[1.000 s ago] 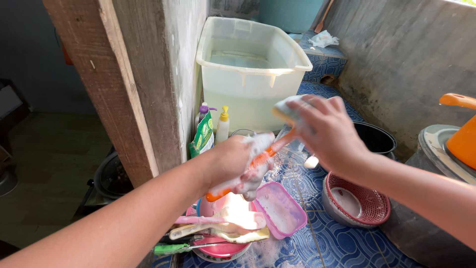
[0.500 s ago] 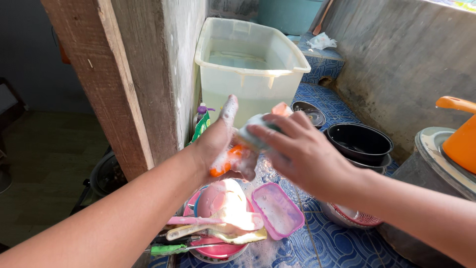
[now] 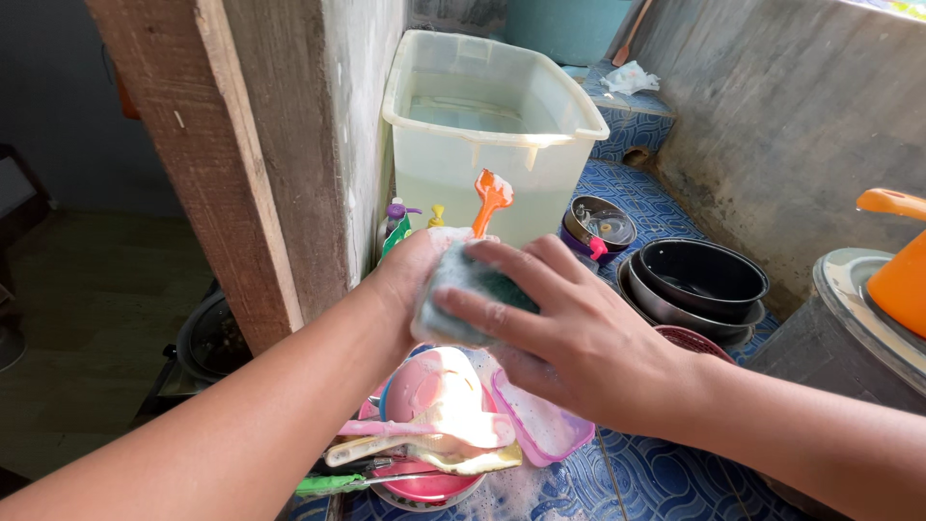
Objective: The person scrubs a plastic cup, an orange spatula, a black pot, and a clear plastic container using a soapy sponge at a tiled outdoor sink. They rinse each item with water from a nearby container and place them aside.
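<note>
scrubbing an orange utensil (image 3: 492, 196) with a green sponge (image 3: 470, 289)

i see my right hand (image 3: 569, 338) curled tight around the soapy sponge; my left hand (image 3: 415, 275) seems clasped on the utensil's hidden handle.

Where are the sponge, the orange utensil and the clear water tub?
sponge (image 3: 461, 289), head view, on its soapy green face.
orange utensil (image 3: 492, 196), head view, on its upper end.
clear water tub (image 3: 482, 188), head view, on its front wall.
</note>
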